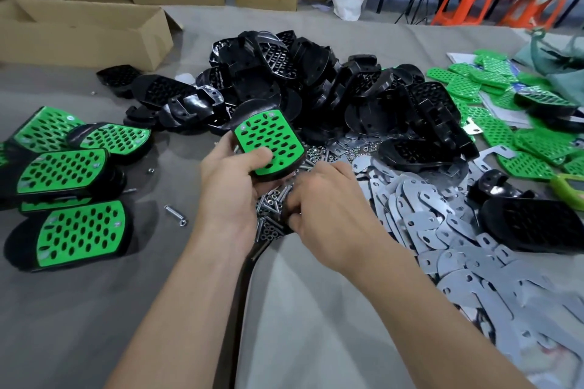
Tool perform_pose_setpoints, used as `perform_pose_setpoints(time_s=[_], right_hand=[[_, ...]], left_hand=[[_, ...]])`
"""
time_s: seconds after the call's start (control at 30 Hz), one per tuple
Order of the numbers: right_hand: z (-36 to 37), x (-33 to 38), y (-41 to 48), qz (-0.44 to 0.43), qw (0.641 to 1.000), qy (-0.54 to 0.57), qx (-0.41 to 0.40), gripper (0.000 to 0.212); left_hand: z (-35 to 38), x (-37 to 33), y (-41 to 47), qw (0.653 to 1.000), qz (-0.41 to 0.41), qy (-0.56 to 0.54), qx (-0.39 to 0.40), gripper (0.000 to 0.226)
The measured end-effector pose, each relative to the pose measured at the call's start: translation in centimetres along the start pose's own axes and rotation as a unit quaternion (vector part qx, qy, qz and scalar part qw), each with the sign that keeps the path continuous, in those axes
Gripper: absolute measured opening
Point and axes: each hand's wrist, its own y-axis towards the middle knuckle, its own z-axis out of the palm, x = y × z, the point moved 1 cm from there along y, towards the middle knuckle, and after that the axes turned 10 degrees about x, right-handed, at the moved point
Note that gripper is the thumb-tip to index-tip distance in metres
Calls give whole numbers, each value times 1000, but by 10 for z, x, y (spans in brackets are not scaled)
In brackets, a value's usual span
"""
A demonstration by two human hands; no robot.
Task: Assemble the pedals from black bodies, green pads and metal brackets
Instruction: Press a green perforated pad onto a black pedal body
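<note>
The pedal (268, 142) sits in your left hand (229, 180), a black body with a green pad seated on its face, raised just above the heap of bolts and nuts (271, 226). Your thumb lies curled across the pad's near edge and your fingers wrap beneath the body, so that hand is closed around it. Your right hand (327, 204) is just beside it, knuckles up, fingers curled down into the bolts. The fingertips are hidden, so you cannot tell whether they pinch anything. Behind the pedal lies the pile of loose black bodies (300, 82). Metal brackets (426, 230) spread out to your right, with loose green pads (505, 136) beyond them. At your left, padded pedals (63, 174) lie grouped on the grey cloth (94, 309).
</note>
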Motion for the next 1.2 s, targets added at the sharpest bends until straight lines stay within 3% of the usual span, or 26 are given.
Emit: perform_pose_setpoints(time_s=[0.07,0.1,0.2,0.3,0.43,0.83,1.1,1.2], right_hand=[[-2,-2,-1,32,991,125,-24,11],[-4,-5,-2,63,970,230,-45,11],[-14,-16,-11,129,859,477,-131,16],[-26,-23,-15,120,773,597,-175,21],[-30,-19,-15,62,725,672,-140,22],[-32,-21,-16,71,755,646,-88,18],[-29,-21,-15,94,762,634,-91,12],[-29,-23,-14,97,779,612,-97,21]], left_hand=[[1,2,1,1000,4,10,-4,32],[0,2,2,1000,6,15,-9,31],[-2,2,3,1000,14,21,-14,31],[1,4,1,998,30,52,16,40],[7,12,-4,991,39,110,68,45],[9,13,-6,985,60,131,91,54],[12,16,-8,957,130,243,88,65],[11,19,-8,960,139,232,71,64]])
